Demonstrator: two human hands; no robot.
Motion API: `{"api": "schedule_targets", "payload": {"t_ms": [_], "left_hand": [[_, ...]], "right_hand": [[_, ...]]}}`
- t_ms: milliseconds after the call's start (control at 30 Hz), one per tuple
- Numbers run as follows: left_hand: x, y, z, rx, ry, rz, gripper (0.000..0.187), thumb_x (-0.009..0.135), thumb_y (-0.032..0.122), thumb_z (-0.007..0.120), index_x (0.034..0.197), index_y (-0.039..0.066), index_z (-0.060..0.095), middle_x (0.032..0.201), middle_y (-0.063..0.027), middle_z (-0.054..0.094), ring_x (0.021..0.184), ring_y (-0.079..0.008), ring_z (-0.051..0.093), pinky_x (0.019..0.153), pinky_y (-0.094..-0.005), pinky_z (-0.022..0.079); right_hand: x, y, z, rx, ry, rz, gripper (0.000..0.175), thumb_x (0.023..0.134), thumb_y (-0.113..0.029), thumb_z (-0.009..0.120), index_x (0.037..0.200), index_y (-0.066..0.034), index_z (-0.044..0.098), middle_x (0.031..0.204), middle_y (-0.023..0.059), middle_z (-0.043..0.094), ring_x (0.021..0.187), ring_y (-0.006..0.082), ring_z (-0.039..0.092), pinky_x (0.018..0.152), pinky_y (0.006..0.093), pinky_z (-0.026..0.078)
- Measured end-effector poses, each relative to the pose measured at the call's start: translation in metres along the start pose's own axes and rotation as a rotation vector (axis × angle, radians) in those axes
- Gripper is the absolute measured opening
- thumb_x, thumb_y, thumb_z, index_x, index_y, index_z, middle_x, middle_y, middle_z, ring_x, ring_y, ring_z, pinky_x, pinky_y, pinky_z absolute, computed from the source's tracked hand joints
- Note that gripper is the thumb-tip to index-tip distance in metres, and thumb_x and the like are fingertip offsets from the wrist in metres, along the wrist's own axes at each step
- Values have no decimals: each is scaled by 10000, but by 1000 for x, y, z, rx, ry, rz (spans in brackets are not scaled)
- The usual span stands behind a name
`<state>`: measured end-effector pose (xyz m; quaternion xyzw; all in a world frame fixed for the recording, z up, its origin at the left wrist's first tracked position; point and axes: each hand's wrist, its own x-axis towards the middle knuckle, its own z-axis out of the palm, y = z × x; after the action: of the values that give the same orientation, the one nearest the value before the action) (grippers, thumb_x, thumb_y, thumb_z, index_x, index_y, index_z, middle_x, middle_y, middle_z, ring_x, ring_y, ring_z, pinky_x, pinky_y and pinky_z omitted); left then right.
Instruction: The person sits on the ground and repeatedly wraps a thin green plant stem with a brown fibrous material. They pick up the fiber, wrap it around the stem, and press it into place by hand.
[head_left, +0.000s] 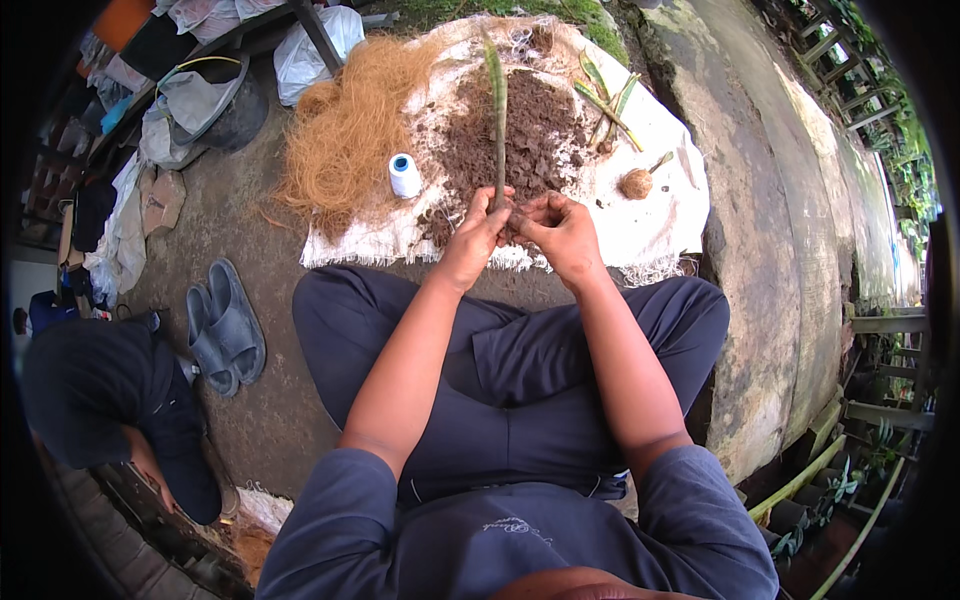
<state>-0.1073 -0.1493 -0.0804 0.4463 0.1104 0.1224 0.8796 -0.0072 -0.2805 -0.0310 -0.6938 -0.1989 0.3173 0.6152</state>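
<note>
My left hand (480, 232) grips the base of an upright snake plant leaf (499, 112), its fingers soiled. Close beside it, my right hand (559, 232) has its fingers bent at the leaf's base; whether they hold anything is hidden. Both hands are over the near edge of a white woven sack (660, 217). Dark crumbly soil (525, 142) lies on the sack beyond them. To the left are a white spool of thread (405, 176) and a heap of brown coconut fiber (352, 127). On the right rest a fiber-wrapped ball (636, 184) with a short leaf and several loose snake plant leaves (611, 105).
Grey slides (225, 326) stand on the ground at left. Another person (112, 397) in dark clothes bends over at the lower left. A black bucket (232, 112) and a white plastic bag (315, 56) are at the upper left. A concrete ledge (757, 247) runs along the right.
</note>
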Motion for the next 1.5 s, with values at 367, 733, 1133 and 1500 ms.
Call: {"api": "schedule_targets", "payload": {"t_ms": [367, 733, 1133, 1500], "left_hand": [[-3, -1, 7, -128, -2, 10, 422, 1085, 211, 498, 1470, 55, 429, 1198, -42, 583, 1083, -162, 611, 933, -359, 521], [2, 24, -11, -367, 39, 152, 386, 1058, 185, 518, 1404, 14, 497, 1165, -93, 597, 855, -149, 482, 742, -297, 405], [-2, 27, -2, -319, 24, 146, 359, 1050, 150, 521, 1371, -4, 476, 1103, -101, 576, 861, -161, 485, 765, -307, 416], [-6, 31, 11, -132, -186, 97, 417, 1026, 175, 561, 1395, -2, 480, 1433, -230, 538, 1379, -319, 490, 1162, -446, 384]], "right_hand": [[-1, -7, 2, 330, -35, 57, 230, 902, -26, 717, 1081, 71, 609, 973, 153, 708, 859, 200, 715, 765, 318, 610], [10, -2, -34, 146, 322, 58, 283, 906, -109, 740, 1124, 55, 667, 965, 163, 739, 846, 190, 726, 705, 294, 581], [13, 10, -19, -355, 364, -161, 345, 991, -243, 638, 1212, 20, 666, 1088, 201, 730, 935, 266, 723, 870, 378, 554], [-11, 0, 15, 666, -279, 309, 431, 1066, -462, 506, 1176, -53, 590, 870, 47, 668, 739, 131, 633, 692, 302, 539]]}}
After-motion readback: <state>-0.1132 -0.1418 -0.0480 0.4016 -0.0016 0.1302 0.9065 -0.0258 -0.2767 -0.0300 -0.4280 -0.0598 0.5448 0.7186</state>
